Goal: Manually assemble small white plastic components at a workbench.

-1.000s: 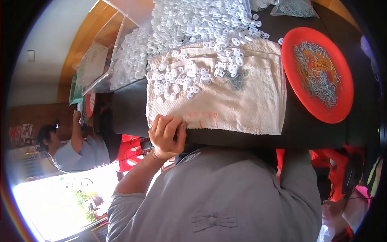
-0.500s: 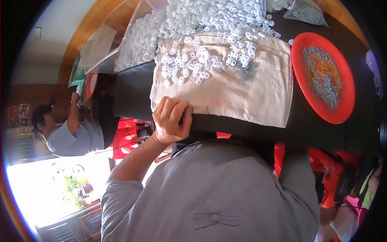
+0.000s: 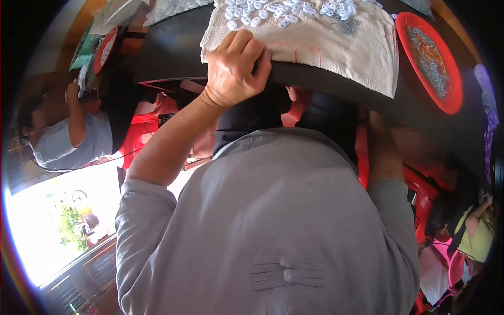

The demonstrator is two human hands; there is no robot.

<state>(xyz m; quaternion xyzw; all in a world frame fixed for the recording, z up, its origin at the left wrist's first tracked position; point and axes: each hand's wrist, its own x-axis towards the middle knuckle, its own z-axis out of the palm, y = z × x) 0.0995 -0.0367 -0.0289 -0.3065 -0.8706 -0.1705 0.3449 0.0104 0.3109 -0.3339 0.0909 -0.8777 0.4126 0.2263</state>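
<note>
My left hand [image 3: 239, 69] is closed in a loose fist on the near left edge of a cream towel [image 3: 341, 58], at the table edge. Its fingertips are hidden, so whatever they hold cannot be seen. Small white oval plastic pieces with two holes [image 3: 255, 21] lie scattered on the towel beyond my knuckles. Among them, toward the right, is a little pile of thin metal pins [image 3: 348, 26]. My right forearm [image 3: 383, 144] reaches forward beneath the table edge, and the hand itself is hidden there.
A red oval tray [image 3: 450, 102] of metal pins stands right of the towel on the dark table [image 3: 173, 52]. More white pieces are heaped at the back left. Another person [image 3: 79, 131] sits at the left; someone in yellow-green [image 3: 475, 236] is at the lower right.
The view has tipped downward, so the table and towel sit higher in the picture. My left hand stays on the towel's edge. More of my right forearm now shows beside the table.
</note>
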